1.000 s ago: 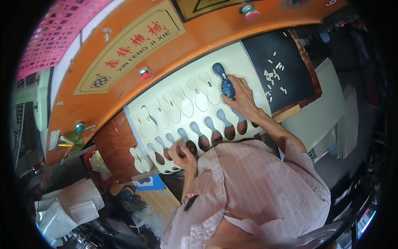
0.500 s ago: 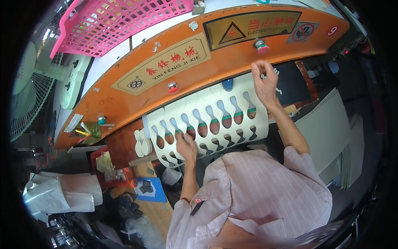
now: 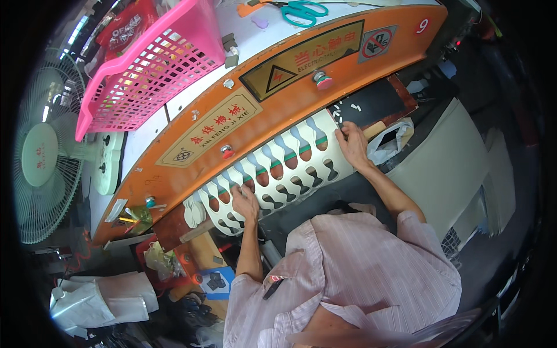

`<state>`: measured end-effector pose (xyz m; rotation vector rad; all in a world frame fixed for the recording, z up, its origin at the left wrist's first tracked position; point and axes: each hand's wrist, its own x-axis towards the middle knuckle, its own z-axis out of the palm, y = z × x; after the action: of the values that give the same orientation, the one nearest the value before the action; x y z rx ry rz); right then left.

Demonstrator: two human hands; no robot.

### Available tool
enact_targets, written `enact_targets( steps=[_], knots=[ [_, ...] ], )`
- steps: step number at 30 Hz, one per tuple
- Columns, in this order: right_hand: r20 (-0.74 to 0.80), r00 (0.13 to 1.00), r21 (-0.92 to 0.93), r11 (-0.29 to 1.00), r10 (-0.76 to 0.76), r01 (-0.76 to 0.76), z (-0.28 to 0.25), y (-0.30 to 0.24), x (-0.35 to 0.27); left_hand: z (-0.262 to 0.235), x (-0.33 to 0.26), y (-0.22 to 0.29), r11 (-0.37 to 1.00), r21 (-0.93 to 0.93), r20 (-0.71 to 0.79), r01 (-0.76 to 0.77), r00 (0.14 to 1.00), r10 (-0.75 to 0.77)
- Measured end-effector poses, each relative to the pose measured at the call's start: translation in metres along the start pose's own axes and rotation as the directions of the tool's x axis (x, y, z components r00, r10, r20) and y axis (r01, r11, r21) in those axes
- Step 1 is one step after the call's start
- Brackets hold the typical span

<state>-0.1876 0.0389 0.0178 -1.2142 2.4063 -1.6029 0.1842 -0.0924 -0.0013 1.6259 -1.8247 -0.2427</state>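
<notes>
A cream sheet [image 3: 297, 176] with rows of insole-shaped holes lies across the bed below the orange machine front. Its lower edge curves down toward me. My left hand [image 3: 246, 204] is at the sheet's left part, fingers bent over the strips between holes and gripping it. At the right end, my right hand [image 3: 354, 147] has its fingers curled at the sheet's edge; they look closed on it, though the fingertips are partly hidden. A small pile of cream insole-shaped pieces [image 3: 194, 213] sits just left of the sheet.
Red push buttons [image 3: 227, 152] stick out of the orange machine front [image 3: 278, 119]. On top stand a pink basket [image 3: 156, 72] and teal scissors [image 3: 303, 11]. Small white bits lie on a dark pad [image 3: 371, 104]. Large sheets [image 3: 444, 153] are stacked right; a fan [image 3: 43, 153] stands left.
My right hand has come down from near the right button to the sheet's right edge. The left hand stays on the sheet. A blue piece at the sheet's far edge no longer shows; the view has shifted.
</notes>
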Motion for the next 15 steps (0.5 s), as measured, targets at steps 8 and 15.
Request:
enact_targets(
  steps=[8, 15],
  knots=[
    [-0.008, 1.0, -0.067, 0.998, -0.02, 0.02, 0.024, 0.018, -0.016, -0.002, 0.001, 0.0, 0.999, -0.023, -0.008, -0.027, 1.0, 0.027],
    [0.043, 0.998, -0.119, 0.991, -0.055, 0.06, 0.028, 0.028, -0.026, -0.004, -0.008, -0.01, 1.0, -0.001, 0.067, 0.004, 0.998, -0.004]
  ],
)
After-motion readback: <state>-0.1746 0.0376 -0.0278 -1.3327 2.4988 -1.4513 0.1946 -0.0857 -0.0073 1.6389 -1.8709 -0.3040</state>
